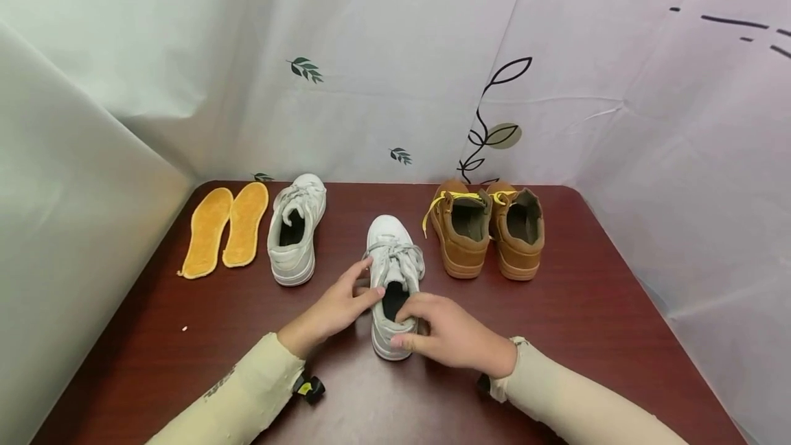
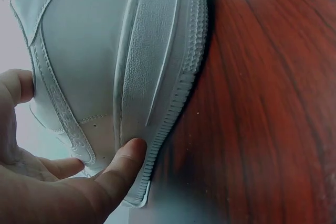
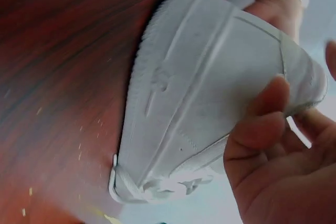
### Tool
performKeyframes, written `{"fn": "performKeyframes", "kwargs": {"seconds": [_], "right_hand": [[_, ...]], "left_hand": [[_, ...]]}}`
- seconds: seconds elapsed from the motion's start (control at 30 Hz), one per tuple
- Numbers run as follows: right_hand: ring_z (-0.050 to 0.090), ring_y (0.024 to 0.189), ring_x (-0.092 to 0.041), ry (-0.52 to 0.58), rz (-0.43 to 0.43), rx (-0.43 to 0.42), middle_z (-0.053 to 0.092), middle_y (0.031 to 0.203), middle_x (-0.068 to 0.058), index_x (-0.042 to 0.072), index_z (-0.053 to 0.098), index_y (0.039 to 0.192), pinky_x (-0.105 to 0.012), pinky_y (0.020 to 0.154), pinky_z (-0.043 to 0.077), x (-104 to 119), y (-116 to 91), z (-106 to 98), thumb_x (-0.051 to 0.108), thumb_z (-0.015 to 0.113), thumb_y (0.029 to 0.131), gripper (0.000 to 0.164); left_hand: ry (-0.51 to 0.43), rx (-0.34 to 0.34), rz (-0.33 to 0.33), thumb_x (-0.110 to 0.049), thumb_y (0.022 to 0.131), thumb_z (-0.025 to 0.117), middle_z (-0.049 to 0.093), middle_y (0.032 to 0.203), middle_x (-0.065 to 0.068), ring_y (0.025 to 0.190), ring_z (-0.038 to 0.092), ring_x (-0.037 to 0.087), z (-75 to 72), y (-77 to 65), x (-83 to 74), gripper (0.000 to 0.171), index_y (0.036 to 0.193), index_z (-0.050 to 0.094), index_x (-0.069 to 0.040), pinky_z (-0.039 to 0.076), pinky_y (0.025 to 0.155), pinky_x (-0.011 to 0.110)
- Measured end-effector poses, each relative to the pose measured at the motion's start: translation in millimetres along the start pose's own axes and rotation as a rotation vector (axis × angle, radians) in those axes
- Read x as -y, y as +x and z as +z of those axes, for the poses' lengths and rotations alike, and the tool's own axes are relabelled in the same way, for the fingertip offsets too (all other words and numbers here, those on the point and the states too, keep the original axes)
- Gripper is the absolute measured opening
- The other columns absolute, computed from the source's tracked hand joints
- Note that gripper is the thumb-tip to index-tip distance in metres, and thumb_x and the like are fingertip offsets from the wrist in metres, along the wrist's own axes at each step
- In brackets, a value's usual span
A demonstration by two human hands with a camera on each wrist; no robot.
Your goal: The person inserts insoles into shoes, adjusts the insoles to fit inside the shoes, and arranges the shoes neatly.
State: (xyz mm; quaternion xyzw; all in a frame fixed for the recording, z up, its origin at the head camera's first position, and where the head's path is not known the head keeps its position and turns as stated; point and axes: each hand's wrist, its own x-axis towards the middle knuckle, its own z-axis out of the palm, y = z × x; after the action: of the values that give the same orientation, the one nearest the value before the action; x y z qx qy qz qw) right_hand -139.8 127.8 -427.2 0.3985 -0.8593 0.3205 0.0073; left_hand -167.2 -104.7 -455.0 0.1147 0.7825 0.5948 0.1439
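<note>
A white sneaker (image 1: 388, 235) with grey-white laces sits near the middle of the table, toe away from me and dark opening toward me. My left hand (image 1: 336, 307) holds its left side, thumb at the collar; the left wrist view shows a fingertip (image 2: 134, 150) against the sole's sidewall. From the right, my right hand (image 1: 448, 332) grips the heel collar, with fingers bent at the opening and the thumb by the heel. In the right wrist view the curled fingers (image 3: 262, 124) lie against the shoe's upper (image 3: 226, 77). The insides of the shoe are mostly hidden.
Another white sneaker (image 1: 299, 225) stands at the back left, beside two yellow-orange insoles (image 1: 246, 225). Two brown shoes (image 1: 463, 242) with yellow laces stand at the back right. A fabric curtain (image 1: 383, 53) encloses the dark red wooden table (image 1: 593, 321).
</note>
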Motion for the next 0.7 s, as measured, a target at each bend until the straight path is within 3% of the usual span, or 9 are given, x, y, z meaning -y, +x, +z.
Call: {"fn": "performKeyframes", "kwargs": {"seconds": [0.1,0.2,0.3,0.4,0.5,0.7], "right_hand": [[0.053,0.068,-0.005,0.03,0.044,-0.137,0.064,0.084,0.004,0.022,0.069,0.094,-0.023,0.06,0.051,-4,9,-4,0.034,0.076,0.089,0.014],[0.055,0.068,-0.01,-0.082,0.095,-0.224,0.064,0.093,-0.001,0.019,0.069,0.101,-0.027,0.06,0.052,-11,20,-7,0.029,0.081,0.084,0.024],[0.06,0.077,-0.015,-0.204,0.136,-0.21,0.062,0.109,-0.006,0.015,0.065,0.118,-0.035,0.068,0.057,-19,33,-6,0.03,0.083,0.079,0.046],[0.065,0.094,-0.02,-0.22,0.156,-0.161,0.063,0.119,-0.009,0.014,0.062,0.128,-0.043,0.081,0.061,-26,43,-4,0.029,0.082,0.078,0.055],[0.067,0.103,-0.021,-0.227,0.139,-0.164,0.067,0.118,-0.008,0.014,0.066,0.126,-0.045,0.087,0.061,-31,48,-2,0.023,0.079,0.081,0.047],[0.066,0.083,-0.014,-0.286,0.097,-0.224,0.073,0.099,-0.001,0.017,0.074,0.114,-0.039,0.074,0.06,-37,55,-1,0.023,0.074,0.087,0.028]], "left_hand": [[-0.006,0.0,0.006,-0.022,0.099,0.061,0.043,0.151,0.031,0.129,0.058,0.038,0.2,-0.9,0.6,0.072,0.157,0.023,-0.002,0.05,0.108,0.056],[0.005,-0.003,0.007,-0.023,0.1,0.061,0.042,0.151,0.033,0.127,0.06,0.037,0.7,-1.5,1.3,0.072,0.157,0.023,-0.002,0.05,0.107,0.054],[0.021,-0.002,0.001,-0.023,0.101,0.06,0.036,0.153,0.034,0.126,0.061,0.036,1.1,-2.3,2.7,0.072,0.158,0.022,-0.002,0.051,0.106,0.051],[0.035,0.003,-0.007,-0.023,0.101,0.059,0.03,0.156,0.034,0.126,0.06,0.035,1.3,-2.8,4.1,0.072,0.159,0.021,-0.003,0.051,0.104,0.046],[0.039,0.01,-0.008,-0.024,0.101,0.06,0.03,0.157,0.032,0.127,0.06,0.035,1.8,-3.0,4.1,0.074,0.159,0.02,-0.004,0.051,0.104,0.046],[0.092,-0.011,0.003,-0.027,0.099,0.062,0.035,0.154,0.031,0.127,0.06,0.036,1.2,-3.8,3.7,0.076,0.159,0.02,-0.004,0.051,0.106,0.053]]}}
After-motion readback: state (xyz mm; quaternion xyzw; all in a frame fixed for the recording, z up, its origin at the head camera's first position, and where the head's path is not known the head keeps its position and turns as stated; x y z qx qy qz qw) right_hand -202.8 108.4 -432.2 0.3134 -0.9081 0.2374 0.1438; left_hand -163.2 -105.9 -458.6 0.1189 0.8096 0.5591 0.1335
